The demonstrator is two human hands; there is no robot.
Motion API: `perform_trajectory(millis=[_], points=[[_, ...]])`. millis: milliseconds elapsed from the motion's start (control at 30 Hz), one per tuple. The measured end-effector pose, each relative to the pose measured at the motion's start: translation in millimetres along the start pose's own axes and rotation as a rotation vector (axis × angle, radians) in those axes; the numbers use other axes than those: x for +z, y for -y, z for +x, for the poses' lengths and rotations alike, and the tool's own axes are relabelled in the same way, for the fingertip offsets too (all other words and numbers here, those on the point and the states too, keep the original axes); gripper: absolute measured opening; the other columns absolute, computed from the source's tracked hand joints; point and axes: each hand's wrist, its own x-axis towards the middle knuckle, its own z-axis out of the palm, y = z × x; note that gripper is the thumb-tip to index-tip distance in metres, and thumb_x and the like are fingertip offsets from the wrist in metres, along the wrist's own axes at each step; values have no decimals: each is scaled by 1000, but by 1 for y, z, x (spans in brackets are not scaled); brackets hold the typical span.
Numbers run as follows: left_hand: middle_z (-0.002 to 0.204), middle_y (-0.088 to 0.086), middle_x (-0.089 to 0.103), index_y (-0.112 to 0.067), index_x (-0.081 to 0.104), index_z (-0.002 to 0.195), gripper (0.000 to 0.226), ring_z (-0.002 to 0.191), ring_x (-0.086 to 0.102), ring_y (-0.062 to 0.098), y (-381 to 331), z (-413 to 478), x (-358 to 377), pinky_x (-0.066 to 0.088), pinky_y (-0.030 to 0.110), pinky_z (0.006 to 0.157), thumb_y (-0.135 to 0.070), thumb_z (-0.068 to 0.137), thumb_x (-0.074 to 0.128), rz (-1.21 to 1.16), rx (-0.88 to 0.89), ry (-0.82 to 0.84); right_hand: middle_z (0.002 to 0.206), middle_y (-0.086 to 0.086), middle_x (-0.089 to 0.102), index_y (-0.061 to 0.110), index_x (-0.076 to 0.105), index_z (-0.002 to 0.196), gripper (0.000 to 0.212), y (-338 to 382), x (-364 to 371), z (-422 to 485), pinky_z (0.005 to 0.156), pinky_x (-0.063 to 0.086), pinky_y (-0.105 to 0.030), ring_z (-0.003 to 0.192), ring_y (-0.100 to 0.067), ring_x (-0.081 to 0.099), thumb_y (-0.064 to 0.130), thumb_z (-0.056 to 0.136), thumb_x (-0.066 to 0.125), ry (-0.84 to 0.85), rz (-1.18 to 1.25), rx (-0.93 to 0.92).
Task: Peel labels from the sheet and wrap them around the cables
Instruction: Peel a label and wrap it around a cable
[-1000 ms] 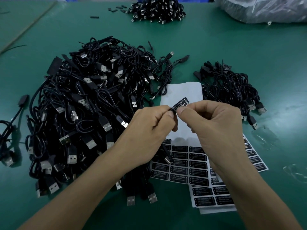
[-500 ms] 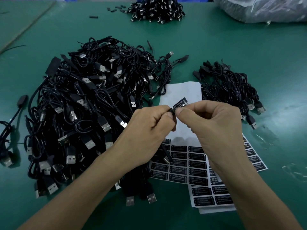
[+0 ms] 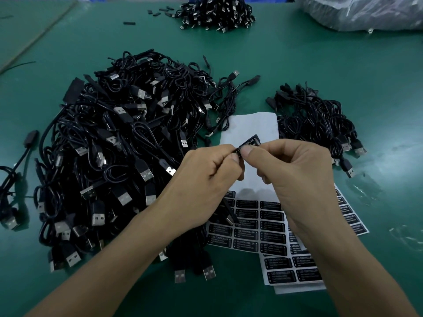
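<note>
Both hands meet above the label sheet point(image 3: 258, 227), a white backing with rows of black labels printed in white. My left hand point(image 3: 206, 179) and my right hand point(image 3: 295, 170) pinch one black label point(image 3: 250, 143) between thumbs and forefingers, its free end sticking up to the right. A thin black cable point(image 3: 226, 208) hangs from under my left hand down to a USB plug lying on the sheet. Whether the label is around the cable is hidden by my fingers.
A big heap of black USB cables point(image 3: 119, 156) fills the green mat on the left. A smaller cable pile point(image 3: 315, 120) lies to the right of the sheet. Another heap point(image 3: 217, 12) and a clear plastic bag point(image 3: 366, 10) sit at the far edge.
Both hands stay together on the label with only slight finger shifts. Nothing else has moved.
</note>
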Motion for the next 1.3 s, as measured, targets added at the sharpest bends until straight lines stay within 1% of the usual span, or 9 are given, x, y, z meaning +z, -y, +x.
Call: perform_trajectory(millis=[267,367,467,567,800,933,1067,1167,1300], points=[[52,-2,35,-24,56,69,31,49,32,14,0,0,0,32,36,48,-38,88,36,-14,4,3,57,3,57,17,68,60,23,-2,-1,3,54,44,-21,56,-10,47,29,74,81,28,92,129],[53,1,35,-31,56,67,31,51,33,22,-1,0,0,33,39,48,-38,90,37,-19,7,3,60,8,64,18,70,78,9,-2,0,3,57,46,-16,56,-4,54,18,80,78,70,172,108],[54,5,32,-35,56,65,32,50,31,24,-1,0,0,31,39,46,-40,90,37,-46,2,16,62,6,69,18,68,94,15,-2,0,1,59,47,-13,55,-1,59,12,83,76,67,188,35],[54,8,35,-27,59,71,34,52,35,33,0,1,-1,36,44,46,-43,90,36,-55,-8,27,61,4,69,16,67,94,18,1,1,0,57,47,-12,53,-1,59,12,81,79,48,201,-17],[53,6,34,-27,62,70,36,52,34,30,0,0,0,38,48,49,-43,93,38,-93,-19,37,64,4,68,14,68,86,18,0,1,0,57,47,-15,55,-4,57,20,75,82,13,171,-23],[51,0,32,-26,59,65,44,47,31,11,0,0,1,30,30,50,-52,96,41,-98,-9,6,67,-2,72,13,73,83,7,-2,-1,1,58,51,-19,59,-9,64,17,89,73,23,165,-23],[48,-7,34,-24,57,60,43,46,30,5,1,3,0,30,26,52,-40,99,45,-166,-39,-17,71,-5,73,12,74,87,20,-1,-2,0,59,52,-21,63,-13,68,16,99,59,59,215,19],[45,-13,36,-15,58,65,42,41,31,3,0,4,-1,28,14,47,-31,100,41,-235,-63,-42,76,-10,75,14,74,92,29,1,-1,-1,60,52,-23,67,-18,70,19,105,49,73,354,99],[55,-3,36,-15,67,80,37,48,31,4,-3,6,-4,29,15,46,-30,101,41,-339,-79,-120,73,-8,73,11,71,92,19,3,0,-2,57,52,-24,64,-17,67,29,92,66,163,274,160]])
